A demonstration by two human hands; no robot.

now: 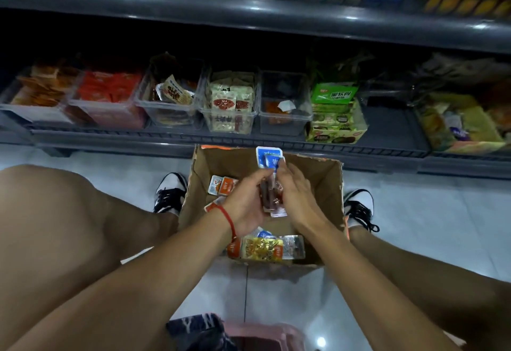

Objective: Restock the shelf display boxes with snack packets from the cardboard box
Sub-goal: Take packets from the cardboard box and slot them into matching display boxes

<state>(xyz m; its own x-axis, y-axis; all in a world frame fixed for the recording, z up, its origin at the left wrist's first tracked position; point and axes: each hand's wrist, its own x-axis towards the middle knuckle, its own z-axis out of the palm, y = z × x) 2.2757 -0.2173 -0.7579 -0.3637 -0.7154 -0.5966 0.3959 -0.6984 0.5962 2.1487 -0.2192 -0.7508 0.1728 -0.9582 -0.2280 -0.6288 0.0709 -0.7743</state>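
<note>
Both hands held snack packets over open cardboard box.

Left hand [243,206] gripped bundle of packets [272,184], fingers curled round it; right hand [297,195] pressed against same bundle, fingers bent on blue tops. Cardboard box [326,182] sat on floor, loose packets [265,248] at 6 o'clock inside. Clear display boxes [232,118] stood at 12 o'clock on shelf [387,151].

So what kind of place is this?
Most likely a small shop aisle: a low shelf lined with clear display boxes of snacks, and a cardboard box of packets on the floor.
</note>
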